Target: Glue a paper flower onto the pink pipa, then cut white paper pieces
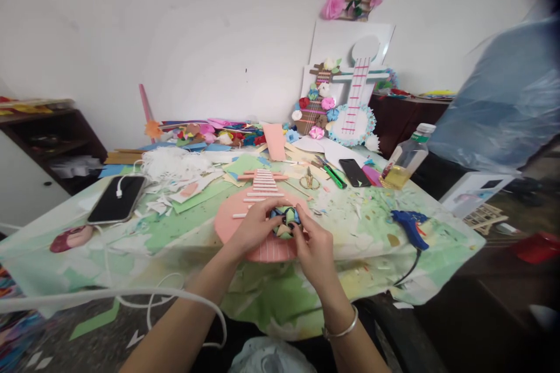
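Note:
Between my two hands is a small paper flower [289, 218] in green, blue and cream. My left hand [259, 222] pinches its left side, and my right hand [310, 238] grips it from the right with fingertips pressed on its edge. Just beneath the hands lies a pink paper guitar [230, 210] with white strips across its neck and thin white lines on its lower body. My hands and the flower hide the middle of the guitar body.
A blue glue gun [410, 228] lies at the right, near a bottle of yellowish liquid [400, 166]. Scissors [309, 180], a green cutter [336, 177] and a dark phone [354, 173] sit behind the guitar. Another phone [117, 199] is left. Finished paper guitars [353, 119] lean on the wall.

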`<move>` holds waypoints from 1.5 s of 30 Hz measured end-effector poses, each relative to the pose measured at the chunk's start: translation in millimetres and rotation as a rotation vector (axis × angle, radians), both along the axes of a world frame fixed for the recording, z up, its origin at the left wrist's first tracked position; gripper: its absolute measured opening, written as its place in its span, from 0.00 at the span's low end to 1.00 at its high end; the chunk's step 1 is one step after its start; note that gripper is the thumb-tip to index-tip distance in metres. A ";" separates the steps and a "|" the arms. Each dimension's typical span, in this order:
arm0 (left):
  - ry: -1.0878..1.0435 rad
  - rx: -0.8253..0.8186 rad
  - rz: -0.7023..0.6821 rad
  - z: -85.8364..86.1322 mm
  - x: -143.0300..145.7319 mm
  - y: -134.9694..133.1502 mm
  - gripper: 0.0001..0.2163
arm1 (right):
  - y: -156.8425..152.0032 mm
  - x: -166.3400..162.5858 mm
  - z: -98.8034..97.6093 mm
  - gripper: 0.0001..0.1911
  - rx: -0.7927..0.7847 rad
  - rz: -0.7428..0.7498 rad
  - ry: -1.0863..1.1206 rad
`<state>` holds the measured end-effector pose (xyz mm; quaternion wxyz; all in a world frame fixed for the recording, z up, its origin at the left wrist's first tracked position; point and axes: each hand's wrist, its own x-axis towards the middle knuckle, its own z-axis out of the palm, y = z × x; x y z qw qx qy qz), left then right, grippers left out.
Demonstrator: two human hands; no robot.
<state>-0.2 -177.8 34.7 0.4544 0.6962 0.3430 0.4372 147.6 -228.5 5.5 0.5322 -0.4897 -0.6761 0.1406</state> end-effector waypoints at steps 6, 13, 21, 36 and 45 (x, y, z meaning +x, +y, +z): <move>-0.016 -0.015 -0.061 5.4 -2.0 1.5 0.13 | 2.8 4.9 -0.6 0.23 -0.023 -0.012 0.015; -0.012 -0.043 -0.039 6.1 -7.6 -0.6 0.14 | 0.2 2.0 -1.2 0.27 -0.095 0.066 0.060; 0.016 0.012 -0.030 7.0 -7.1 -4.1 0.15 | -1.7 -1.3 6.4 0.26 -0.057 0.039 -0.040; 0.249 0.317 0.032 8.5 -6.1 -9.7 0.17 | -9.2 -8.0 12.5 0.31 -0.136 0.120 0.050; 0.076 0.075 -0.111 8.5 -7.4 -9.4 0.09 | -17.6 -15.7 8.0 0.28 -0.004 0.008 0.080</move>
